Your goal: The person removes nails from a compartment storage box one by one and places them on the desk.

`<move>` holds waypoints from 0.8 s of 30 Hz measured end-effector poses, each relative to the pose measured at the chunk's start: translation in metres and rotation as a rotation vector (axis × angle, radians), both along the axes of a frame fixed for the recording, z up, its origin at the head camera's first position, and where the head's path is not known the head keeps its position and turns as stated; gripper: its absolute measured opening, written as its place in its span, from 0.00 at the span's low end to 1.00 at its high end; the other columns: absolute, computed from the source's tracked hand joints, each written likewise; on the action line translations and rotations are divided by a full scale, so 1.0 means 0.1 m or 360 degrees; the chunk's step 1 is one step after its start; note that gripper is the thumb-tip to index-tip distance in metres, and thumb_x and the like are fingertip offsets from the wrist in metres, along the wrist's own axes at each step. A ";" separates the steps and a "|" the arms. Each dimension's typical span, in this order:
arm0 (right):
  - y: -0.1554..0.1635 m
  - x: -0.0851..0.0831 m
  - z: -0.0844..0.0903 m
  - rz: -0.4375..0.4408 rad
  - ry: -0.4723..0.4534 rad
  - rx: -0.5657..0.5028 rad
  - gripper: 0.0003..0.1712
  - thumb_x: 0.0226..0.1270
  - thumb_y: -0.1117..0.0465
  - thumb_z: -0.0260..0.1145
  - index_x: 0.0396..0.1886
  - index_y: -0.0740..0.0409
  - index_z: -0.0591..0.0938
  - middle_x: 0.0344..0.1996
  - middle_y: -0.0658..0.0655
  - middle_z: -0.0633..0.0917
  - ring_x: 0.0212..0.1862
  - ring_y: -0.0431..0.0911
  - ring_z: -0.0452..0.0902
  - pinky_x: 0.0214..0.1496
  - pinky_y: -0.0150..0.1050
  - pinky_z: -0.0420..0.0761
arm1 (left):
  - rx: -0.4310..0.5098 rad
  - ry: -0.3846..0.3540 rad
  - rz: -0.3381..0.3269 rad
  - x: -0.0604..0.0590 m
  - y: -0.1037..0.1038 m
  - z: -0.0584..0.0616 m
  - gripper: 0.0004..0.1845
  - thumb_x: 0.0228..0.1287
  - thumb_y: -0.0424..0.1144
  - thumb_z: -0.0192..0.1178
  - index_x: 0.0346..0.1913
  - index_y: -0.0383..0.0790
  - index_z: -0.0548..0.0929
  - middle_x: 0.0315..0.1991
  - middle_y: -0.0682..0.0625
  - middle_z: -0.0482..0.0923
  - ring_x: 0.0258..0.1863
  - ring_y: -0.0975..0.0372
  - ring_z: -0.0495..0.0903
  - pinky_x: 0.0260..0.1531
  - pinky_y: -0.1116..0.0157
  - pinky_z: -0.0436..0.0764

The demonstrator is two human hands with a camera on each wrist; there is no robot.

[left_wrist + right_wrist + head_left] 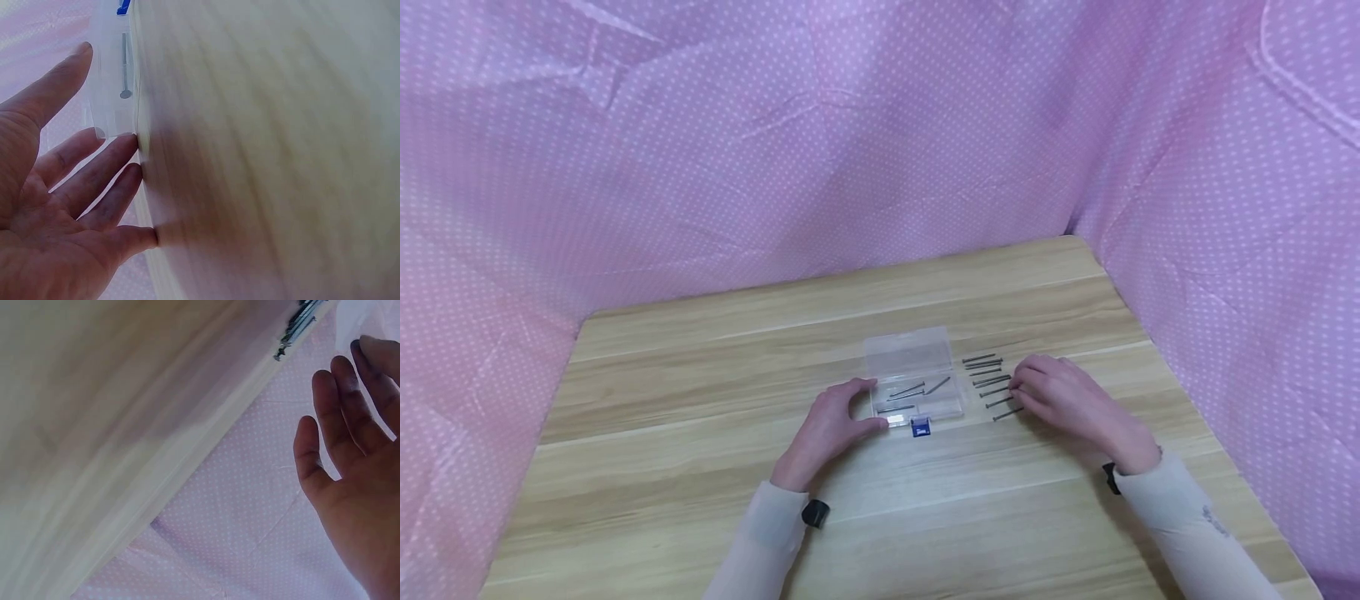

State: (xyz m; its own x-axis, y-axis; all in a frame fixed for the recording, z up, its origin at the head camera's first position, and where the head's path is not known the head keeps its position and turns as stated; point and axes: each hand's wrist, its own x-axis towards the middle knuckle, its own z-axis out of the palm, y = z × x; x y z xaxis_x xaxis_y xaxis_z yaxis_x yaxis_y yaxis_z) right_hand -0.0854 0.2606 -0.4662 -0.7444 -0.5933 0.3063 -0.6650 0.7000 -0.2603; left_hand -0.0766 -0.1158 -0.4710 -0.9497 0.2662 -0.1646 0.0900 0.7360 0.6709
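Best to brace the clear hinged plastic box (pixel 942 405) lightly at its left end, as with the left hand (pixel 833 417) here, thumb and fingers spread apart and touching rather than squeezing. With the right hand (pixel 1060 400), poised at the right-hand ends of the loose steel nails (pixel 991 381) just right of the box, thumb and forefinger together; cannot tell whether around a nail. Probably wise to pinch one shank only, lift clear of close neighbours, and avoid jostling the nails inside (pixel 897 409) or catching the raised lid (pixel 907 352).
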 end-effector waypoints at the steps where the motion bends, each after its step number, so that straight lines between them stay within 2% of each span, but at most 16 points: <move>1: -0.01 -0.01 0.01 0.0003 0.0020 -0.0018 0.09 0.58 0.66 0.77 0.38 0.55 0.87 0.39 0.52 0.86 0.43 0.50 0.83 0.44 0.52 0.84 | 0.0002 0.0000 0.0000 0.00 0.00 0.00 0.36 0.57 0.50 0.78 0.68 0.42 0.80 0.65 0.45 0.80 0.68 0.48 0.74 0.70 0.48 0.70; 10: -0.18 -0.03 0.06 0.0035 0.0082 -0.0139 0.11 0.57 0.67 0.77 0.40 0.57 0.87 0.39 0.54 0.88 0.44 0.53 0.85 0.48 0.55 0.84 | 0.0001 -0.0008 0.0008 0.00 0.00 -0.01 0.37 0.57 0.51 0.78 0.68 0.43 0.80 0.65 0.45 0.80 0.68 0.48 0.74 0.70 0.48 0.70; 20: -0.43 -0.06 0.11 0.0031 0.0100 -0.0163 0.12 0.59 0.63 0.77 0.42 0.57 0.87 0.41 0.56 0.88 0.45 0.54 0.85 0.49 0.55 0.84 | 0.0007 -0.0016 0.0016 0.01 0.01 0.00 0.36 0.57 0.50 0.78 0.68 0.43 0.80 0.65 0.46 0.80 0.68 0.48 0.74 0.70 0.48 0.69; 24: -0.52 -0.07 0.13 0.0017 0.0077 -0.0160 0.11 0.60 0.63 0.77 0.42 0.57 0.87 0.44 0.57 0.88 0.48 0.55 0.85 0.51 0.56 0.83 | 0.0006 -0.0012 0.0015 0.01 0.00 0.01 0.36 0.57 0.50 0.78 0.67 0.43 0.80 0.65 0.46 0.80 0.68 0.48 0.74 0.71 0.48 0.69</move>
State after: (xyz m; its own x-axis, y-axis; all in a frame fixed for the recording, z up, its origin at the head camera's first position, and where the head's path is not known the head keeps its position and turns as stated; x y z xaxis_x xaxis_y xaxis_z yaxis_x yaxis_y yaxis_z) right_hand -0.0924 0.2084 -0.4527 -0.7209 -0.5657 0.4003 -0.6860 0.6646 -0.2963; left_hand -0.0761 -0.1154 -0.4701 -0.9511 0.2576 -0.1706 0.0779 0.7343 0.6744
